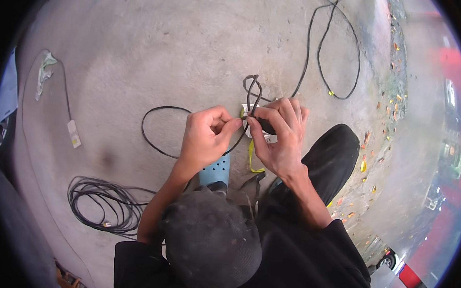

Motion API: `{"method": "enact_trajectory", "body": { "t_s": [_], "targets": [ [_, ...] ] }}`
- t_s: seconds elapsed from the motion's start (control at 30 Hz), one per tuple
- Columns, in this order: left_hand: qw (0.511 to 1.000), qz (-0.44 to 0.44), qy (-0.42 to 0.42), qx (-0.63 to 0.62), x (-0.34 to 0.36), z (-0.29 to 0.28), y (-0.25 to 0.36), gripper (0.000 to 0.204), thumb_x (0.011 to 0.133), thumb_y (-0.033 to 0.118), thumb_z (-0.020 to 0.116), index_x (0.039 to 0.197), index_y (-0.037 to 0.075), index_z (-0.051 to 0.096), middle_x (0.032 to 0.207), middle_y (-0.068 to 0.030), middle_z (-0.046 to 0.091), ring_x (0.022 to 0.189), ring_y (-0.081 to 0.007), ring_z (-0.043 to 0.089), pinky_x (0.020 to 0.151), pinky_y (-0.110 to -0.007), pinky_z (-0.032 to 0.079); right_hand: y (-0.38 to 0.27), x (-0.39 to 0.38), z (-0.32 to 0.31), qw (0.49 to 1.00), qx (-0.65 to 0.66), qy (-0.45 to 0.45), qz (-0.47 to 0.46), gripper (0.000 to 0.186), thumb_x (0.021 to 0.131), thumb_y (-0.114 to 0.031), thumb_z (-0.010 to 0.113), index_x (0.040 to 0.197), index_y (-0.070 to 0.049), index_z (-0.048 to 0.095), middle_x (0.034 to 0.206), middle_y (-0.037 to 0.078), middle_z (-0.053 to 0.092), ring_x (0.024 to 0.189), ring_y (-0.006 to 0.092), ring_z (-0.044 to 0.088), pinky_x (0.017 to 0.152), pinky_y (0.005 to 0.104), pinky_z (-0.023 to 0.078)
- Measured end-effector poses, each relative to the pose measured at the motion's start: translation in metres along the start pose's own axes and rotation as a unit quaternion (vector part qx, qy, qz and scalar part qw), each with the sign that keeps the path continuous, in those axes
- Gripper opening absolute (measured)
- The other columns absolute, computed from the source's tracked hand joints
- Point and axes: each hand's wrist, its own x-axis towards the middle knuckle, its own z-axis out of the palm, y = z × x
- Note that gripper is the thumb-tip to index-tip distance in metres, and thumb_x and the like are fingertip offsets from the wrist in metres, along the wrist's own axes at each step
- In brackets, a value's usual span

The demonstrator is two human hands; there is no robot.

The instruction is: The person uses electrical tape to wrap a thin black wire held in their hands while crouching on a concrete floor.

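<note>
Above the concrete floor, my left hand (207,135) is closed in a pinch on a thin black cable (250,93). My right hand (282,136) pinches the same cable just beside the left fingertips. The cable rises in a small narrow loop beyond the fingers, and a wider loop curves out to the left. Under my right fingers shows a dark rounded object (266,126), mostly covered by the hand. Behind the fingertips is a small white thing (249,108), partly hidden. A yellow strap (251,156) lies below my right palm.
A coil of black cable (90,224) lies left. Farther left are a white power strip (74,133) and a pale cloth (44,73). Another cable loop (359,62) lies far right. A blue clog (216,169) stands under my hands; a dark rounded shape (211,241) blocks the lower middle.
</note>
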Motion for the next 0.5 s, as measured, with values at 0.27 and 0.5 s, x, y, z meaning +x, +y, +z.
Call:
{"method": "enact_trajectory", "body": {
  "t_s": [0.27,0.5],
  "targets": [
    [0.997,0.078,-0.024,-0.011,-0.019,-0.003,-0.031,0.019,0.088,0.014,0.077,0.093,-0.001,0.065,0.073,-0.002,0.063,0.067,-0.0038,0.053,0.06,-0.021,0.043,0.026,0.012,-0.019,0.943,0.232,0.047,0.233,0.012,0.085,-0.012,0.074,0.088,-0.001,0.068,0.084,0.007,0.058,0.078,0.0196,0.055,0.072,0.0328,0.041],
    [0.984,-0.038,0.019,0.174,-0.026,-0.003,-0.049,0.022,0.084,0.016,0.078,0.094,0.0,0.067,0.073,-0.0021,0.068,0.055,-0.0125,0.058,0.053,-0.032,0.046,0.019,0.01,-0.019,0.965,0.202,0.039,0.16,0.014,0.087,-0.014,0.074,0.088,-0.001,0.068,0.084,0.005,0.058,0.079,0.0163,0.054,0.074,0.0301,0.04]
  ]
}}
